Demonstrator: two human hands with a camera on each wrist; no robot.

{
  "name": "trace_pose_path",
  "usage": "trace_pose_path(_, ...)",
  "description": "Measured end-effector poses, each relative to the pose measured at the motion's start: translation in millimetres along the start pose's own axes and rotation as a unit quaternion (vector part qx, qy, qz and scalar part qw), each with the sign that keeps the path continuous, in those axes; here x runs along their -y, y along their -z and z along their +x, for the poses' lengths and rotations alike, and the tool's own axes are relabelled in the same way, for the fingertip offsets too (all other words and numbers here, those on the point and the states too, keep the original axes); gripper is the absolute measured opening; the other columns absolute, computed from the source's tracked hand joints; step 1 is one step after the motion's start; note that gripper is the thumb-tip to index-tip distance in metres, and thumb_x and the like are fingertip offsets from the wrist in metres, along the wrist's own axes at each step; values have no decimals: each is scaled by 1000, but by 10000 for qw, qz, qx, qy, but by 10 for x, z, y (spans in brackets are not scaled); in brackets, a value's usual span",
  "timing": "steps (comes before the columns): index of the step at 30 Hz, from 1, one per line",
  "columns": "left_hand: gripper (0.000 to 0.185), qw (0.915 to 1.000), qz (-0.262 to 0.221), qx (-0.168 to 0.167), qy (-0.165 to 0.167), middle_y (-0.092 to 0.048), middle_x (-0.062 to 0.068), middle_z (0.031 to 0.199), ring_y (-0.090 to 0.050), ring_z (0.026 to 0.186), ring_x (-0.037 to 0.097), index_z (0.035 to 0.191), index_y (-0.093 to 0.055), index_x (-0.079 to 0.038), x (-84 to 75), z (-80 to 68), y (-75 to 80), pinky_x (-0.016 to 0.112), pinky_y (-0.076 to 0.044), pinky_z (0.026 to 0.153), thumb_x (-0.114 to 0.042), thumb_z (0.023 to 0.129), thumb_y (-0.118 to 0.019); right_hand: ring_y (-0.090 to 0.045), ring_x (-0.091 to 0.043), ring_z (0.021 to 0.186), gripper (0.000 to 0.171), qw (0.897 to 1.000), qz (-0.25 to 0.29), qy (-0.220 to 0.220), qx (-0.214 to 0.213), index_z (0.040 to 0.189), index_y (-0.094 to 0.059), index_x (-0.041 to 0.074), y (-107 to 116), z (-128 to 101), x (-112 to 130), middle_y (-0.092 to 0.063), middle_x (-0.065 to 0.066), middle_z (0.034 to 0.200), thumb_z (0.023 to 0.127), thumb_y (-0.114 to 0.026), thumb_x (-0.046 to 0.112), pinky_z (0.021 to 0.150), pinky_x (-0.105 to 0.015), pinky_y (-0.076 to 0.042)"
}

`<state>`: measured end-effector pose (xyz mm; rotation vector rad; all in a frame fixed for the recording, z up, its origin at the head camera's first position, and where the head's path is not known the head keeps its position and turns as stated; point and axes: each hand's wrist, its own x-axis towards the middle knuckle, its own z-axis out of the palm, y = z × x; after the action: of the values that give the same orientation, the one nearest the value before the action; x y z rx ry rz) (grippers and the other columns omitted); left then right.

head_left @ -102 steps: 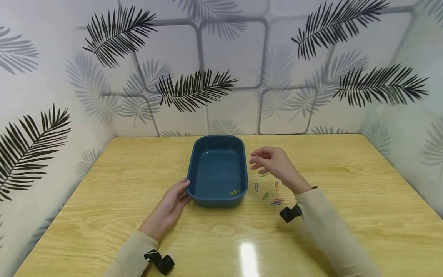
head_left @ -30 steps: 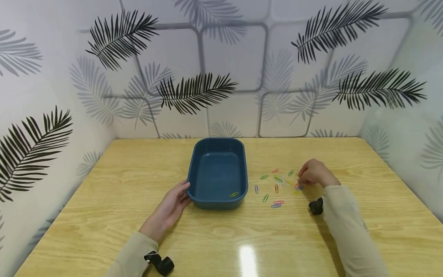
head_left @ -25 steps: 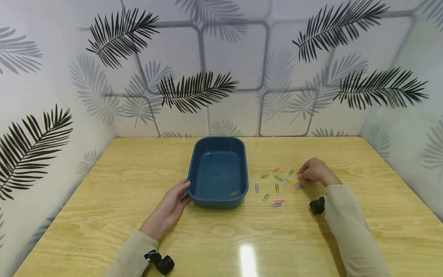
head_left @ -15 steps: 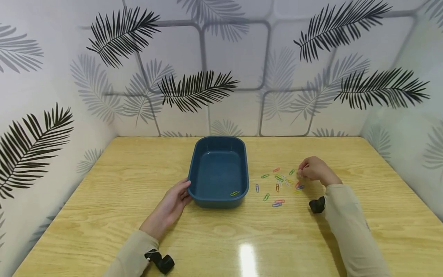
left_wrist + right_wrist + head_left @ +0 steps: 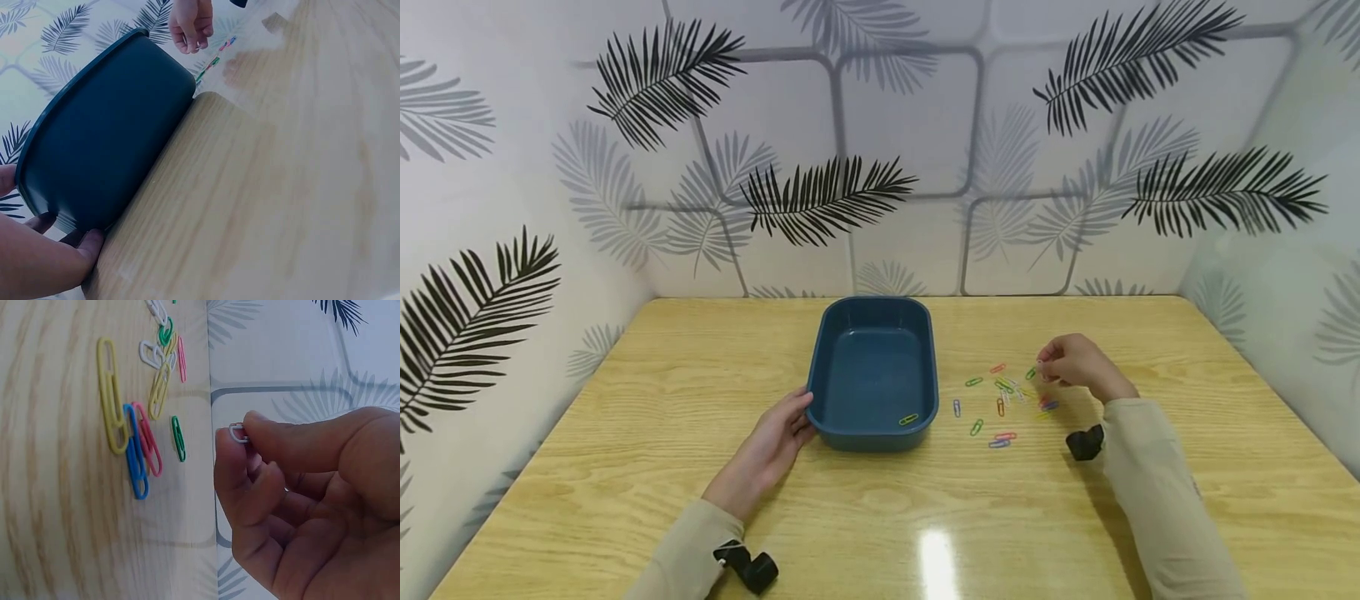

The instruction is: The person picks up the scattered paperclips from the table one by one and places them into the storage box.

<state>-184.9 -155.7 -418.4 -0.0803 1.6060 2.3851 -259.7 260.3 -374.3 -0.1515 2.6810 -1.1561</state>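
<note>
Pale wood-grain laminate covers the tabletop (image 5: 625, 467), which is boxed in by white walls printed with black and grey palm fronds (image 5: 820, 196).

Nearest the viewer, a small black wrist-mounted camera (image 5: 751, 568) sits at the cuff of the left beige sleeve (image 5: 681, 554). Beyond it the left hand (image 5: 765, 454) rests on the tabletop with relaxed, nearly straight fingers (image 5: 87, 240) touching the near left corner of a dark teal rectangular plastic tub (image 5: 874, 375). Inside the tub, against its near right wall, lies one yellow-green paper clip (image 5: 908, 418).

To the right of the tub, well apart from the left hand, coloured paper clips (image 5: 1000, 404) are scattered on the wood: blue, green, orange, pink, yellow and white ones. In the right wrist view a long yellow clip (image 5: 111, 394) lies touching a blue clip (image 5: 135, 459) and a pink clip (image 5: 147, 439), with a small green clip (image 5: 178, 437) just beside them.

Over the far right edge of that scatter, the right hand (image 5: 1071, 367) is raised clear of the tabletop. Its thumb and forefinger are curled and pinch a small white paper clip (image 5: 237, 432), of which only one rounded end shows; the other fingers (image 5: 256, 500) are folded into the palm, possibly holding nothing more.
</note>
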Motion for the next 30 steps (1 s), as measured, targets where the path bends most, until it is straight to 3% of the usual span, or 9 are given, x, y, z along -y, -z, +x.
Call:
trace_pose_path(10,51,10000,-2,37,-5,-35,22,143,-42,120,22,148,-24,7,4,2,2,34,-31,106,-13,102,-39,-62,-24,77,19,9998,-81,147,-66,101,-57,-13,18,-26,43,-61,-10,83,94,-58,5,59,-31,-42)
trace_pose_path(15,51,10000,-31,29,-1,-40,19,139,-43,119,22,147,-25,7,-4,4,3,34,-32,105,-12,102,-39,-62,-28,80,18,9997,-25,220,-141,103,-58,-12,20,-24,64,-62,-13,86,95,-57,4,62,-33,-47)
trace_pose_path(20,51,10000,-35,28,-25,-44,16,136,-44,118,21,147,-25,7,-11,10,1,33,-34,104,-13,102,-40,-65,-28,80,17,9982,413,303,-315,103,-59,-14,-21,-17,113,-65,-14,86,94,-57,0,70,-37,-56)
trace_pose_path(25,51,10000,-49,21,-15,-44,16,135,-44,119,22,147,-26,7,-18,8,-8,33,-33,104,-12,102,-39,-67,-21,77,17,9957,812,309,-325,103,-58,-15,-87,-10,183,-67,-15,86,93,-59,-2,71,-36,-57)
trace_pose_path(30,51,10000,-34,3,15,-45,15,134,-44,117,21,147,-25,7,-9,6,-5,33,-33,104,-12,102,-39,-68,-20,76,17,9953,845,374,-298,104,-58,-18,-153,-3,228,-67,-17,87,92,-58,-5,70,-35,-57)
